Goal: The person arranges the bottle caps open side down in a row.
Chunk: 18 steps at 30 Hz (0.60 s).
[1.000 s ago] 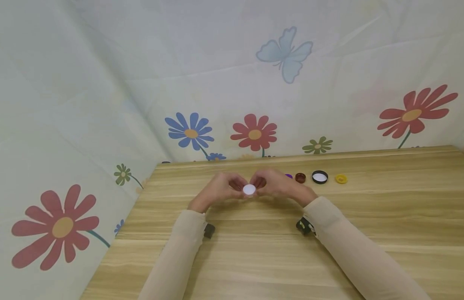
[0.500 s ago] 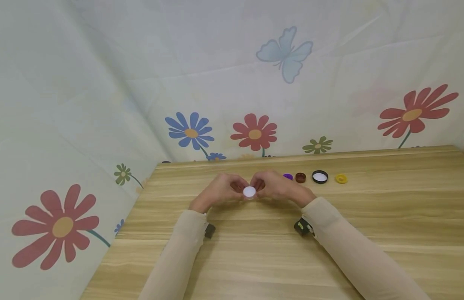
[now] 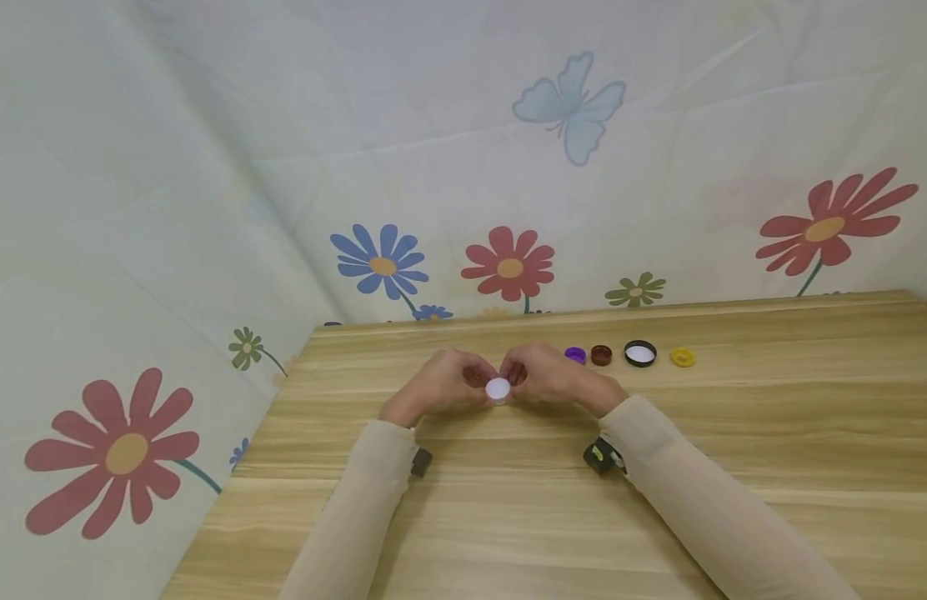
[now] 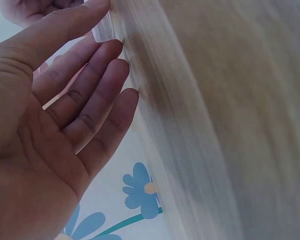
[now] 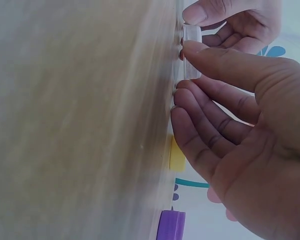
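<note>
Both hands meet over the middle of the table around one small round white bottle cap. My left hand pinches its left side; in the left wrist view, the thumb and index fingertip lie at the cap's edge while the other fingers fan out loosely. On the opposite side my right hand pinches the cap, thumb towards me. Seen from the right wrist, the cap's ribbed, whitish side stands right at the wood surface, flat face up in the head view.
To the right of my hands, a row lies along the back of the wooden table: a purple cap, a dark red-brown cap, a larger black-rimmed lid with a white inside, and a yellow cap. A flower-printed cloth hangs behind.
Both hands and the white cap have shifted slightly towards me. The purple cap, partly covered by the right hand before, now shows fully. The row of caps has stayed in place.
</note>
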Motion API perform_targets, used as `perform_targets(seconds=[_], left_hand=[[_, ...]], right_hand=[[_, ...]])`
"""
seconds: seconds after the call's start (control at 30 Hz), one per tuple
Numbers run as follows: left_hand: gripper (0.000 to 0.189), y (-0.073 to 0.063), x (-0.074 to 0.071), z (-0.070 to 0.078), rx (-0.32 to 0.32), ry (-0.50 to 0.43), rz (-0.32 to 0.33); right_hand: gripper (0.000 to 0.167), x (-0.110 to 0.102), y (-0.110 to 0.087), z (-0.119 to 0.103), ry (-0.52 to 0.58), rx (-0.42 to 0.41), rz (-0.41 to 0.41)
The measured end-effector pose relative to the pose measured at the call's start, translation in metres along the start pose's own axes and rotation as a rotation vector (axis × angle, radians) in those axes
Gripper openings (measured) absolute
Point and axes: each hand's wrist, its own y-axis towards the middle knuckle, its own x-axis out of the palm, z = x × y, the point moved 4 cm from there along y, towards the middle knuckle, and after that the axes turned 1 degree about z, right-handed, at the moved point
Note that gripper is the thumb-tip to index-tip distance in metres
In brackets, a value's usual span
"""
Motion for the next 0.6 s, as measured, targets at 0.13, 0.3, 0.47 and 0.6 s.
perform_targets(seconds=[0.13, 0.3, 0.47, 0.6], left_hand=[[0.027, -0.0014, -0.0001, 0.0014, -0.018, 0.000, -0.010], [0.026, -0.0021, 0.0004, 0.0019, -0.042, -0.003, -0.014], [0.026, -0.0011, 0.0008, 0.0024, -0.014, 0.033, 0.003], [0.026, 0.0001, 0.0017, 0.0019, -0.006, 0.054, 0.020]], right_hand=[[0.021, 0.0014, 0.0006, 0.0006, 0.006, 0.015, -0.008], [0.021, 0.0025, 0.0004, 0.0003, 0.005, 0.034, -0.015], [0.021, 0.0030, 0.0010, 0.0006, -0.013, 0.034, -0.003], [0.022, 0.0028, 0.0010, 0.0010, -0.024, 0.032, 0.006]])
